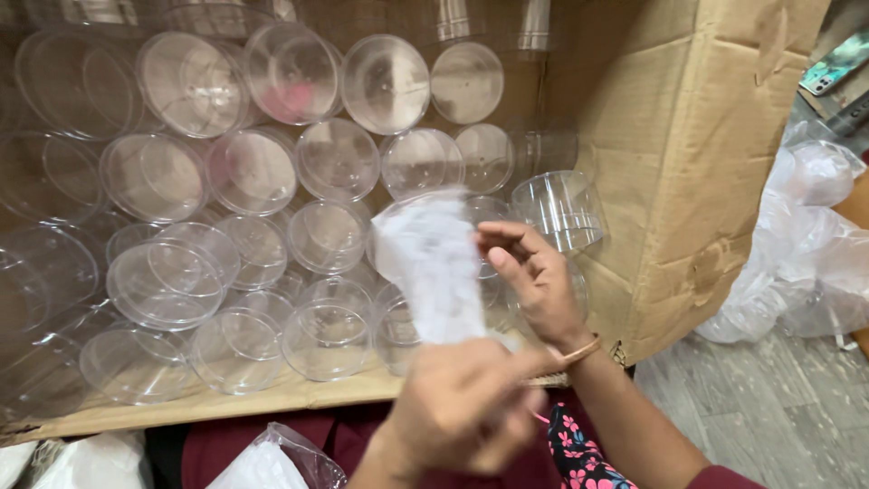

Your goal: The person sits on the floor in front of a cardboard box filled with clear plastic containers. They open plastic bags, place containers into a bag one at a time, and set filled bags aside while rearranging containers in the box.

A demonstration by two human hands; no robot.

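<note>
while both hands grip it, the clear plastic pouch (433, 267) looks light, limp and slippery. the left hand (462, 412) clenches its bottom end and the right hand (534, 281) pinches its side edge, the best hold.

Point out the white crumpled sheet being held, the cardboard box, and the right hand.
White crumpled sheet (433, 267), head view, on its middle.
Cardboard box (688, 172), head view, on its right side wall.
Right hand (534, 276), head view, on its back.

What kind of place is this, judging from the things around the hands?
Probably a packing or small workshop area. A big cardboard box is full of clear plastic containers, plastic bags lie on the floor, and the left hand and right hand hold a white packet.
</note>
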